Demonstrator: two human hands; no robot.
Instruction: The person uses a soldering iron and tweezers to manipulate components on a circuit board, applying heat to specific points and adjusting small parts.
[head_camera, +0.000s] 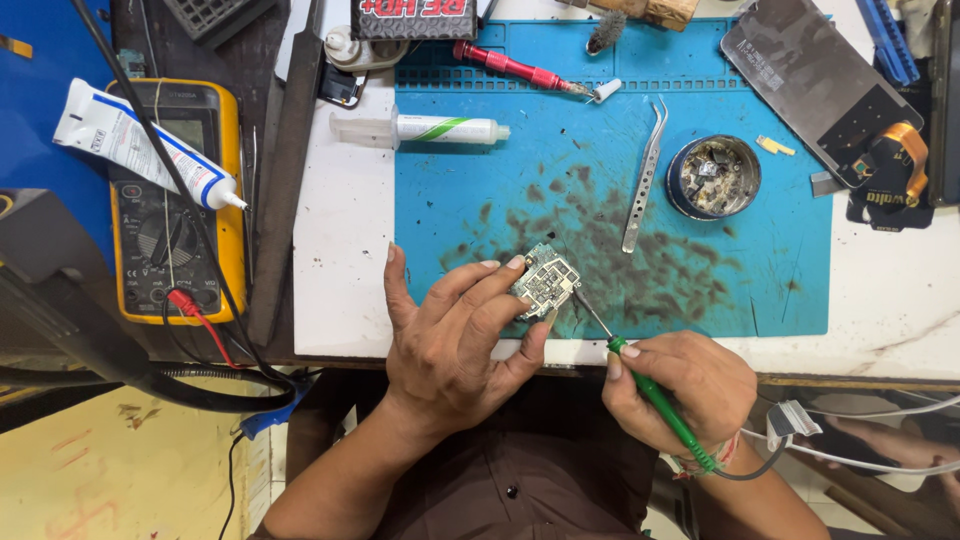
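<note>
I'm mid-soldering: left hand (450, 335) pinches the circuit board (546, 281), right hand (680, 385) closed around the soldering iron (655, 395); next, a steady tip.

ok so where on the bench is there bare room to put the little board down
The blue mat is bare at its lower right, below the round tin and right of the tweezers. A bare white strip of bench lies between the mat's left edge and the dark bar. The top edge is crowded: syringe, red tool, phone parts.
</note>
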